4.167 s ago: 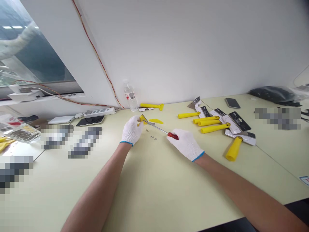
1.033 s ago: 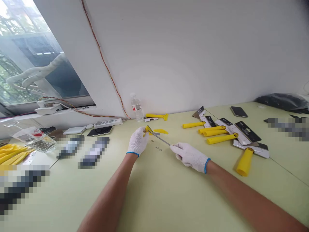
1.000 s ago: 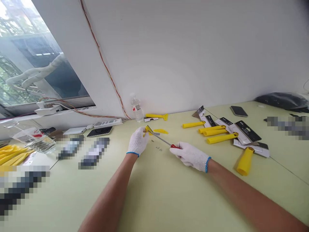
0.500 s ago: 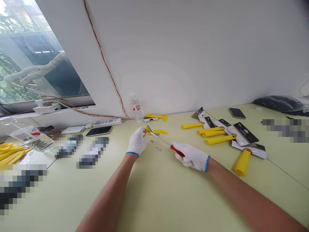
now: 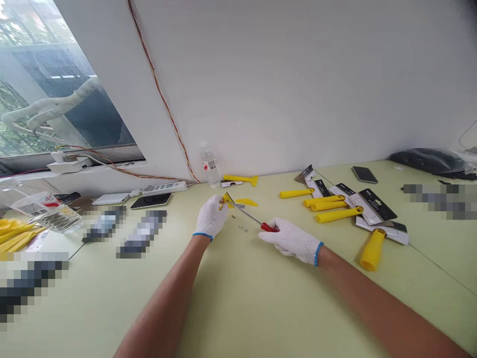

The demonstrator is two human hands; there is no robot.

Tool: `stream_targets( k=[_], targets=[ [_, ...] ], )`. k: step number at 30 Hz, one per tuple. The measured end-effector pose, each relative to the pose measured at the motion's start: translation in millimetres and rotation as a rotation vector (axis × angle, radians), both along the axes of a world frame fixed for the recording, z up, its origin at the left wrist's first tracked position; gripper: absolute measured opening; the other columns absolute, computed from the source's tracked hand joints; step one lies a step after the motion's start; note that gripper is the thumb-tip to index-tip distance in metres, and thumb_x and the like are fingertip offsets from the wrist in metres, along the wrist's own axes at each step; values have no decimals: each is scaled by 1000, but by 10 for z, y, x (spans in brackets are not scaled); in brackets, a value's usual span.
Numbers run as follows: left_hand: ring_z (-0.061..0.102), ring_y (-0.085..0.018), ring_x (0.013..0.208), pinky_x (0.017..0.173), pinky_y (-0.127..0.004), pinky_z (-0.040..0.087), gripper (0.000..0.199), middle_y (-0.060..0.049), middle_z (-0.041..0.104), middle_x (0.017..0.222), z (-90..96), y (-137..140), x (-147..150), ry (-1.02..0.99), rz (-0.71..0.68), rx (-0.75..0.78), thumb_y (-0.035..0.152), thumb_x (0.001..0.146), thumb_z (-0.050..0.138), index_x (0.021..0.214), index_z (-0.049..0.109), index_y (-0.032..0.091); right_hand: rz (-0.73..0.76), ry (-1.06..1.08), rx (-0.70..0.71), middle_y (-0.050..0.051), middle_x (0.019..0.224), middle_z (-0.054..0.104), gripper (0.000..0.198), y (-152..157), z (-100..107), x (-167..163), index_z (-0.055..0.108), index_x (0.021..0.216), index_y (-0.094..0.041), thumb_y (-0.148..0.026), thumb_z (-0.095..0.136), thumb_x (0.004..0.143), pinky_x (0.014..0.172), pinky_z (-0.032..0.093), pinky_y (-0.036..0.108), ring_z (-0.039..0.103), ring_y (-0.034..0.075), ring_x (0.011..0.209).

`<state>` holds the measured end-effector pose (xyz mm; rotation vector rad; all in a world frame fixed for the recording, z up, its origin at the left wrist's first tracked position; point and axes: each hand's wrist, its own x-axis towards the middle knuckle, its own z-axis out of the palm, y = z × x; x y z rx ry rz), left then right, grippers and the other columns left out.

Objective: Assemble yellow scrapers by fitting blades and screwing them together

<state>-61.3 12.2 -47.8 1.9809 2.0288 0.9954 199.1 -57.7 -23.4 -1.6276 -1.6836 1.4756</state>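
Note:
In a white knitted glove, my left hand (image 5: 210, 219) is closed around a yellow plastic scraper (image 5: 225, 198), most of which the fingers hide. My right hand (image 5: 292, 239), gloved alike, grips the red handle of a screwdriver (image 5: 269, 227). The screwdriver's metal shaft slants up and left, its tip at the head of the scraper. Just beyond lie a flat yellow plastic piece (image 5: 248, 202) and a small grey plate (image 5: 239, 206). Several small screws (image 5: 243, 228) rest on the table between my hands.
On the right lie several yellow-handled scrapers (image 5: 339, 215) with black-and-white sleeves, and a phone (image 5: 364, 174). Against the wall are a water bottle (image 5: 210, 166) and another yellow scraper (image 5: 240, 179). A power strip (image 5: 164, 187), a second phone (image 5: 151, 200) and yellow gloves (image 5: 18, 233) lie left.
My right hand has shifted slightly left, and its fingers have changed position on the screwdriver handle, covering more of its back end. My left hand keeps its hold on the scraper.

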Motion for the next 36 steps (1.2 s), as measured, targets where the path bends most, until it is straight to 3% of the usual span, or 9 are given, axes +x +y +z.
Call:
stream_targets(
  k=[7,9,13,15,22,24,30,33,36],
  targets=[
    [71,-24,95,83,-34,50,18,-8,75,113,-1,-18,3,15,-8,2,27,96,55,109,67,20,-116,-432,764,12,82,60,32,16,-155,-4,60,83,-13,-42,58,97,60,19,23,48,10,70],
    [70,-25,94,80,-33,49,19,-9,75,110,4,-21,3,24,-6,-1,28,96,55,108,67,20,-76,-364,684,12,80,60,39,-2,-108,1,63,83,-16,-51,57,98,58,20,23,49,8,66],
    [70,-24,91,77,-33,49,20,-9,75,107,18,-24,7,22,-2,-18,29,97,55,109,68,20,97,0,113,9,73,60,56,-48,39,47,66,90,-21,-69,39,100,54,19,21,33,-2,49],
    [69,-24,91,77,-32,48,19,-9,75,108,19,-25,6,12,-2,-20,29,96,56,108,67,21,96,90,-12,8,77,63,50,-43,53,69,66,93,-22,-68,46,97,53,18,21,30,-4,47],
    [68,-24,91,78,-32,47,19,-9,74,110,-8,-18,-2,40,0,-5,29,96,55,108,67,21,-193,-87,752,12,80,63,34,35,-136,24,67,78,-18,-50,73,83,51,14,16,59,7,71],
    [68,-24,91,77,-32,47,19,-8,74,109,-1,-19,4,38,6,-14,29,96,55,108,67,21,-160,-77,709,12,79,63,40,33,-133,16,67,78,-16,-55,69,86,52,11,15,55,4,67],
    [67,-23,92,77,-31,45,20,-9,73,110,28,-42,21,37,-10,-21,27,96,55,111,67,19,61,94,5,9,78,63,49,35,-29,120,68,103,-17,-61,46,101,51,18,14,32,-6,46],
    [66,-23,90,77,-31,44,20,-10,73,110,34,-53,20,18,-23,-10,27,97,55,110,67,18,18,36,136,10,81,63,37,33,-64,143,64,103,-15,-51,66,94,50,23,11,42,-2,52],
    [66,-22,90,77,-31,44,19,-10,74,110,33,-51,14,12,-24,-4,27,97,56,110,67,18,-68,-151,512,12,81,62,34,26,-174,103,62,90,-17,-51,66,94,52,24,14,53,4,66]
  ],
)
